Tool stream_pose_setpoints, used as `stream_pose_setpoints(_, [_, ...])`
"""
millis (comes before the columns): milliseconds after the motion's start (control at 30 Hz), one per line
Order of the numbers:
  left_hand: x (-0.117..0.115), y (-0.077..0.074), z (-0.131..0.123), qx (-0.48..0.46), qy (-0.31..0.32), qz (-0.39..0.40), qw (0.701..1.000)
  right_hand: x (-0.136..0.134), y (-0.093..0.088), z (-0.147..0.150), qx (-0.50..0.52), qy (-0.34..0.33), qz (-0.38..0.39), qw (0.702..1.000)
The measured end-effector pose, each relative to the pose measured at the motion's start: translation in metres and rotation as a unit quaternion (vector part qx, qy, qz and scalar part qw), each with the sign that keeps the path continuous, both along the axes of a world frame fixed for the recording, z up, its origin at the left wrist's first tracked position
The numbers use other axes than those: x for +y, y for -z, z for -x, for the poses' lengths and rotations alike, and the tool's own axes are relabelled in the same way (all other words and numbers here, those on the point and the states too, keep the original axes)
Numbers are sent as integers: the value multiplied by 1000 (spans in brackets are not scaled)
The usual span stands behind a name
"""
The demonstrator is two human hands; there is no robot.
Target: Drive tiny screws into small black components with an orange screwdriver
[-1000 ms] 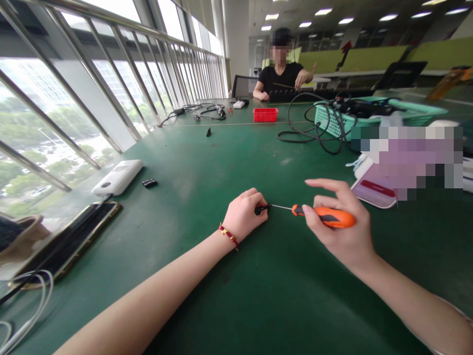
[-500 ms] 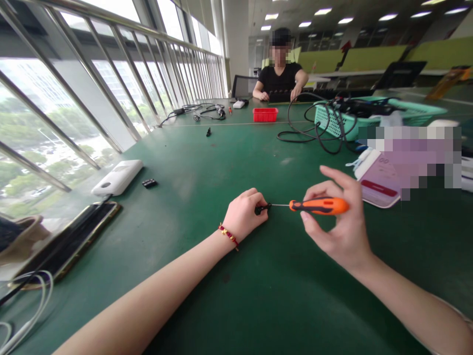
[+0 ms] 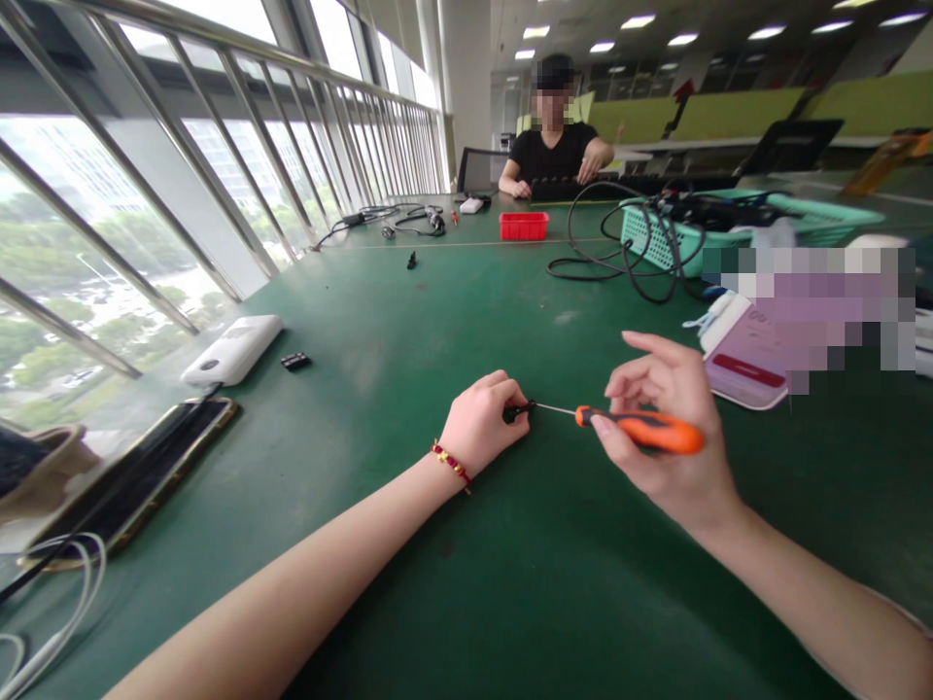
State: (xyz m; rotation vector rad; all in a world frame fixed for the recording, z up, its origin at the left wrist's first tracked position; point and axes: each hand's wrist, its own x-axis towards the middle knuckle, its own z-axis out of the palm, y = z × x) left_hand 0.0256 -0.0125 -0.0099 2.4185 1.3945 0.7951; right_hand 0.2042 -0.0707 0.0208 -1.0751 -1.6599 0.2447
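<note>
My left hand (image 3: 482,418) is closed around a small black piece (image 3: 516,412), pinched near the tabletop. The fingers cover most of it, so its kind is unclear. Against its right end sits the thin shaft tip of an orange and black screwdriver (image 3: 645,430). My right hand (image 3: 674,447) has that screwdriver's handle lying across it, with the thumb on the handle near the shaft. The other fingers are curled loosely, raised off the handle. The handle slants slightly down to the right and looks a little blurred.
On the green table (image 3: 408,622) are a small black block (image 3: 295,362), a white device (image 3: 233,350), a dark phone (image 3: 156,467), a red tray (image 3: 523,227) and a tiny black part (image 3: 412,261). A teal basket (image 3: 648,238) spills cables. A person (image 3: 554,151) sits opposite.
The screwdriver's handle end has dropped and shifted right, so it now tilts. My right hand's fingers have curled and shifted slightly. My left hand stays still on the black piece.
</note>
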Motion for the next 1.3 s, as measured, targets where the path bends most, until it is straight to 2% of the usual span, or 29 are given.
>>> stream_pose_setpoints(100, [0, 0, 0, -4, -1, 1, 1000, -3, 0, 0, -22, 7, 45, 999])
stream_pose_setpoints(167, [0, 1, 0, -4, -1, 1, 1000, -5, -1, 1, -43, 6, 46, 998])
stream_pose_setpoints(367, [1, 0, 0, 5, -1, -2, 1000, 1, -1, 1, 18, -3, -40, 999])
stream_pose_setpoints(500, [0, -1, 0, 0, -1, 0, 1000, -1, -1, 1, 4, 19, 23, 1000])
stream_pose_setpoints(567, [0, 0, 0, 1, -2, 2, 1000, -3, 0, 2, -21, 34, 31, 999])
stream_pose_setpoints(767, [0, 0, 0, 6, -4, -1, 1000, 1, 3, 4, 14, -1, -47, 999])
stream_pose_setpoints(1000, [1, 1, 0, 7, -6, -4, 1000, -3, 4, 4, -34, 11, 27, 999])
stream_pose_setpoints(1100, [2, 1, 1, 15, -12, -7, 1000, -3, 7, 5, -24, 2, 12, 1000])
stream_pose_setpoints(1233, [5, -1, 2, 17, -14, -6, 1000, 4, 15, 5, 16, 13, -46, 999])
stream_pose_setpoints(1300, [7, -1, 3, 13, -9, -4, 1000, 7, 17, 5, 24, 22, -45, 998])
